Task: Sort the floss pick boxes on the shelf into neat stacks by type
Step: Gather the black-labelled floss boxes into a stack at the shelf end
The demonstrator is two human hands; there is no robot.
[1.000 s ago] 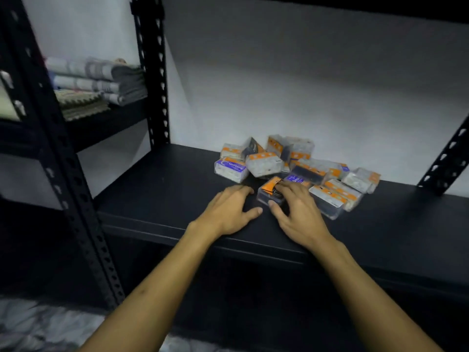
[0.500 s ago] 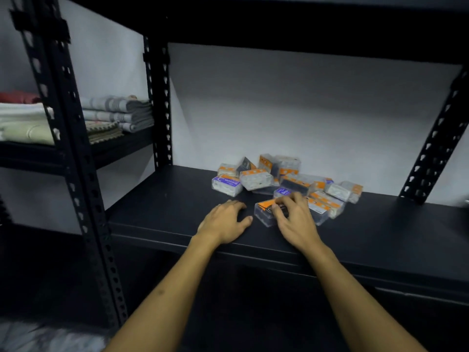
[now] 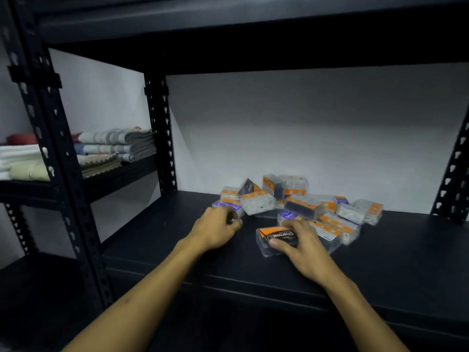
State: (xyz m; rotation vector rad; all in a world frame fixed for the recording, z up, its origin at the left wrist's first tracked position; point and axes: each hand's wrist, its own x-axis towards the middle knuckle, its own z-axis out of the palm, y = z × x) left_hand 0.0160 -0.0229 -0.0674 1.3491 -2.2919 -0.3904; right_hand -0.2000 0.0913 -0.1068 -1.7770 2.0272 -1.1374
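Right hand (image 3: 302, 246) gripped a charcoal floss box (image 3: 272, 238) on the black shelf (image 3: 396, 252); left hand (image 3: 215, 228) touched a purple-labelled box (image 3: 226, 205) beside the jumbled pile (image 3: 309, 201).

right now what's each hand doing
Left hand: fingers curled at the purple-label box, grip unclear.
Right hand: holding the Charcoal box.

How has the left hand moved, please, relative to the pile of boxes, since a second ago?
Yes: the left hand has moved from beside the charcoal box up to the purple-labelled box at the pile's left edge.
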